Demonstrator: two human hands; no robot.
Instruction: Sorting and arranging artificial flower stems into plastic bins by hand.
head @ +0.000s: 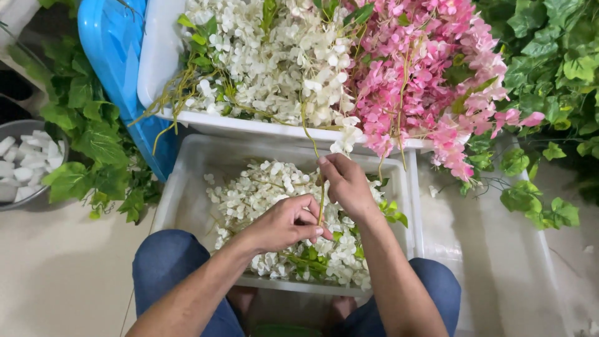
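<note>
Tight workspace: both hands sit over the near white crate (187, 187), knees in blue jeans (168, 262) boxing it in from the near side, far white tub (156, 68) butted against its far rim. Open room only on the pale floor (62, 274) near left and over a shallow white tray (499, 249) to the right. Left hand (284, 223): grip closed, thumb and fingers clamped on the thin green stem (321, 206) low down. Right hand (347, 184): grip pinched on the same stem higher up, just far of the left hand. Stem runs upright between the two grips and continues up to the far tub's edge, a white bloom cluster (347, 137) hanging at that rim. Stem is wiry, yellow-green; petals look like thin fabric, small and rounded. Near crate: smooth rigid plastic, rounded corners, holds loose white petals (249, 187) plus some green leaf bits (393, 215) at right. Far tub: heaped with white flower strands (268, 56) on the left, pink flower strands (424, 68) on the right spilling over the rim. Blue plastic basin (112, 43) leans far left beside the tub. Grey metal bowl (12, 128) at left edge holds white chunks (25, 162). Green leafy vines (87, 137) left and right.
</note>
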